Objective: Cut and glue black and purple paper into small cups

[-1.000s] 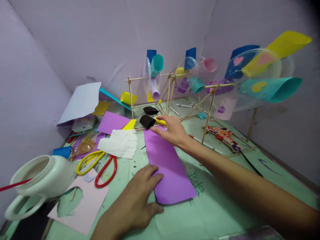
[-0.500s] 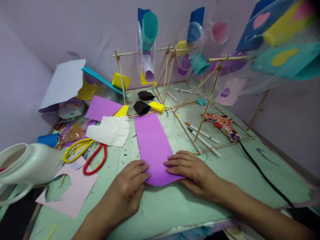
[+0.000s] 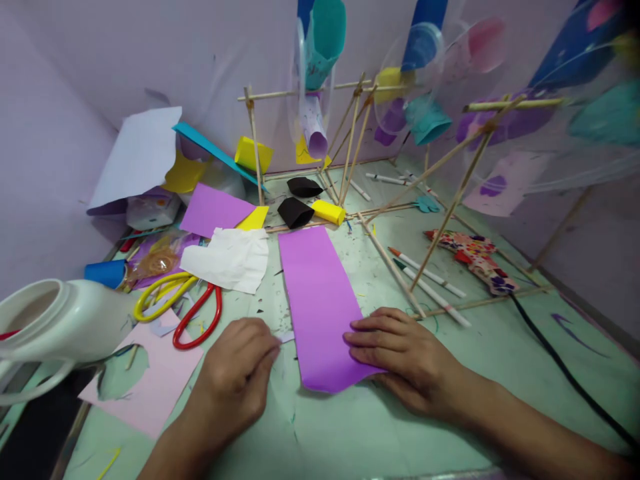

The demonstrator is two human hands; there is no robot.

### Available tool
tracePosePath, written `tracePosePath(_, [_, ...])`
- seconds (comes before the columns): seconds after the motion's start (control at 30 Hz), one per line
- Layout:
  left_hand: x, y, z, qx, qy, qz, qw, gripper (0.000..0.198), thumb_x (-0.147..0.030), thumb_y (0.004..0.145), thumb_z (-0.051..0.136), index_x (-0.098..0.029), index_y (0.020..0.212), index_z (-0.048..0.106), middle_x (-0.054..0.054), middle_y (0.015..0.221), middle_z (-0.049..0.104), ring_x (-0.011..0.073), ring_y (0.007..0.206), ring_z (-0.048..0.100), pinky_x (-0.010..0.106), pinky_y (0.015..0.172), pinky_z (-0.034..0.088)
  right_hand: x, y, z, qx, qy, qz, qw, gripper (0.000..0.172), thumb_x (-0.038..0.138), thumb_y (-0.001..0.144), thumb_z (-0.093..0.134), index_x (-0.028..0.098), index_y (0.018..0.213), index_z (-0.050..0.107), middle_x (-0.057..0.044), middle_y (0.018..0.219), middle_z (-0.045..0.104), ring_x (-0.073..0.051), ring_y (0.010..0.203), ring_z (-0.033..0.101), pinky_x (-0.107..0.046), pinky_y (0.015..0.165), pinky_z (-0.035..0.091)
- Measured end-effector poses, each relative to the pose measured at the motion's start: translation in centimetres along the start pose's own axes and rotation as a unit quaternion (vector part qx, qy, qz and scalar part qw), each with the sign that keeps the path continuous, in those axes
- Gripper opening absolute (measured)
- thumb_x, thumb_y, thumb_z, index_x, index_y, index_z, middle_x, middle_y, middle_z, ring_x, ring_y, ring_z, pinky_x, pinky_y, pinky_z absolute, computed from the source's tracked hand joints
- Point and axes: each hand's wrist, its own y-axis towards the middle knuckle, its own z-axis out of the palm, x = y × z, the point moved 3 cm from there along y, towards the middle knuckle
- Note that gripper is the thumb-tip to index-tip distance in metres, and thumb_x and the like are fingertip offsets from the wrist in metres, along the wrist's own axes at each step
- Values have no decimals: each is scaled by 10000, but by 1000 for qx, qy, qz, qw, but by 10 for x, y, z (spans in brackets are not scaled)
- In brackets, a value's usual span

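Note:
A long purple craft sheet (image 3: 320, 300) lies on the green tabletop, its near end slightly curled up. My right hand (image 3: 400, 353) grips its right edge, fingers on top and the thumb side tucked beneath. Just left of the sheet, my left hand (image 3: 245, 367) is closed in a pinch on a small pale paper scrap (image 3: 287, 337), which sticks out from the fingertips toward the sheet's left edge. Scissors with red handles (image 3: 200, 319) and a yellow-handled pair (image 3: 163, 293) rest left of that hand, partly under a crumpled white paper (image 3: 227, 260).
A stick frame (image 3: 420, 260) with hanging plastic rings and coloured paper rolls stands behind and right. Markers (image 3: 433, 293) and a patterned glue gun (image 3: 473, 257) with a black cord lie there. At left are a white jug (image 3: 95, 320) and pink paper (image 3: 150, 387) with a cut hole.
My left hand has let go of the purple sheet and moved left, now pinching a pale scrap. My right hand stays on the sheet. The view has shifted slightly.

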Motion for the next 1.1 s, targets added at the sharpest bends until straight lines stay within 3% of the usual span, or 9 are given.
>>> tracePosePath(0.07, [-5, 6, -1, -23, 6, -16, 1000, 308, -167, 851, 433, -209, 1131, 553, 69, 1064, 651, 213, 1020, 585, 389, 883, 478, 2, -1, 1, -1, -18, -19, 1000, 302, 184, 800, 483, 188, 1078, 603, -91, 1040, 687, -219, 1025, 595, -437, 926, 410])
tracePosePath(0.13, [-18, 15, 12, 72, -3, -4, 997, 443, -254, 903, 327, -227, 1345, 348, 56, 1332, 496, 211, 1227, 441, 405, 997, 395, 5, -1, 1, -4, -27, -42, 999, 351, 142, 769, 473, 179, 1096, 595, -92, 1040, 687, -220, 1013, 603, -441, 928, 423])
tracePosePath(0.23, [-40, 25, 44, 247, 6, 43, 968, 543, -375, 910, 286, -163, 1404, 211, 85, 1439, 331, 212, 1327, 272, 445, 1079, 256, 9, -1, 0, -13, -28, -66, 997, 403, 73, 730, 438, 163, 1085, 607, -93, 1005, 699, -206, 1000, 617, -393, 909, 473])
tracePosePath(0.37, [-42, 32, 72, 272, 68, 13, 960, 562, -424, 911, 253, -171, 1409, 184, 81, 1481, 212, 211, 1362, 146, 475, 1103, 133, 10, -4, 2, -14, -33, -71, 997, 398, 60, 696, 451, 134, 1039, 638, -105, 1011, 697, -213, 977, 636, -359, 889, 512])
tracePosePath(0.57, [2, 48, 60, 217, 187, -65, 956, 531, -417, 907, 259, -212, 1397, 240, 104, 1469, 259, 272, 1346, 207, 572, 1062, 133, 11, -10, 2, -42, -32, -56, 997, 402, 44, 715, 435, 128, 1058, 627, -91, 1013, 698, -210, 942, 653, -353, 853, 539])
tracePosePath(0.8, [-7, 25, 1, -136, 217, -105, 961, 428, -239, 878, 375, -186, 1302, 388, 117, 1358, 429, 271, 1299, 310, 529, 1047, 248, -1, -15, -19, -244, 39, 161, 956, 380, 82, 796, 484, 317, 1059, 625, 11, 857, 727, -172, 733, 698, -284, 668, 596])
tracePosePath(0.93, [-56, -7, 37, -13, 109, 92, 990, 374, -260, 876, 386, -155, 1222, 482, 118, 1144, 613, 237, 1160, 486, 418, 1000, 356, 2, -11, -18, -305, 96, 230, 919, 299, 138, 818, 515, 323, 1002, 661, 24, 834, 730, -164, 611, 690, -282, 597, 600])
tracePosePath(1.0, [-71, -9, 64, 173, 82, 182, 964, 529, -464, 873, 344, -188, 1323, 378, 96, 1311, 510, 250, 1238, 409, 449, 1039, 285, 4, -11, -16, -323, 119, 239, 908, 264, 155, 821, 526, 299, 990, 670, 21, 856, 731, -152, 596, 688, -259, 578, 595])
tracePosePath(1.1, [-63, 7, 74, 288, 63, 158, 942, 589, -523, 872, 282, -239, 1387, 252, 51, 1439, 346, 219, 1322, 282, 455, 1086, 170, 2, -13, -13, -328, 135, 241, 903, 243, 161, 820, 539, 285, 980, 673, 27, 873, 731, -144, 625, 694, -240, 606, 592])
